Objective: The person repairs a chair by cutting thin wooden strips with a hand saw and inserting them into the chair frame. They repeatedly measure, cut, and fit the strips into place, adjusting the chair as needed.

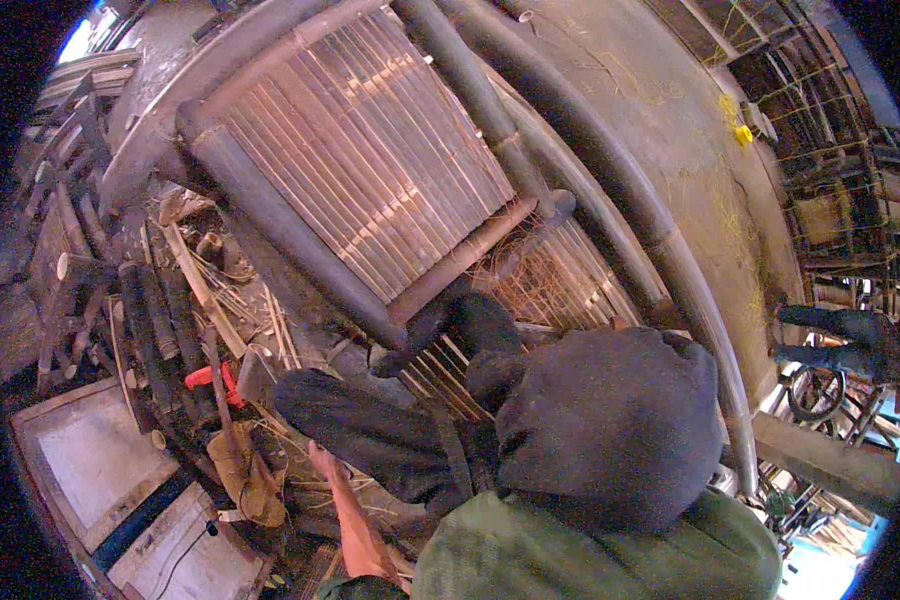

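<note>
My bare left forearm (360, 525) reaches up from the lower edge. At its end, my left hand (319, 460) is beside my dark-trousered left leg (370, 430), which partly covers it; the fingers do not show clearly. My right hand is not visible; my raised right knee (610, 420) and green top (590, 555) fill the lower right. Before me is a piece of bamboo furniture, with a panel of narrow slats (360, 150) inside a thick dark bamboo frame (290, 250). A smaller slatted part (580, 265) beyond my knee carries a tangle of reddish-brown fibres (530, 285).
Long bamboo poles (660, 235) curve along the right. Bamboo offcuts (155, 310), a red-handled tool (215, 382), a brown pouch (242, 478) and pale framed panels (95, 455) are at left. Another person's legs (835, 335) and a wheel (816, 393) show at far right.
</note>
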